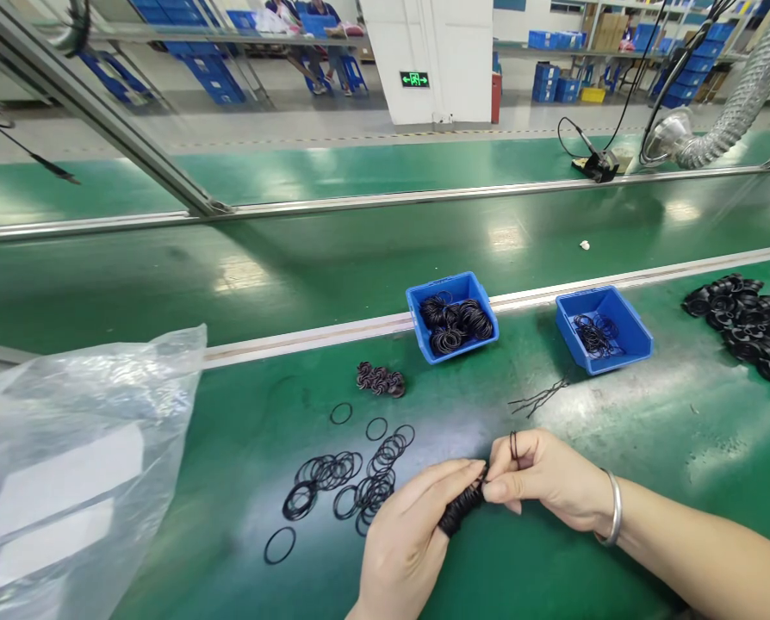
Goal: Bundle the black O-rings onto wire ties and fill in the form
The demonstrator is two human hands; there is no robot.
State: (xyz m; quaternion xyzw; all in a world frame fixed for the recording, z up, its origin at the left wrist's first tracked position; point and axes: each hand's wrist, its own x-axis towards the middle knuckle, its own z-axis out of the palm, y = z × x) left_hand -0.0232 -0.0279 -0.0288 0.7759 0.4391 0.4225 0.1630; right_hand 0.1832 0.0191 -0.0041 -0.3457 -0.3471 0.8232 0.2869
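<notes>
My left hand (407, 530) is wrapped round a bundle of black O-rings (463, 508), packed side by side. At the bundle's upper right end, my right hand (537, 474) is closed in a pinch; what lies between its fingertips is too small to make out. Thin dark loops (513, 445) sit round a finger of that hand. Many loose black O-rings (375, 486) lie spread on the green table, left of my left hand. Behind them is a small cluster of dark ring-shaped parts (380, 380).
A blue bin (429, 344) holds black rings, and another blue bin (634, 344) has thin black loops. Thin black strips (540, 398) lie before it. Black round parts (756, 331) are piled at right. A clear plastic bag (165, 430) covers the left side.
</notes>
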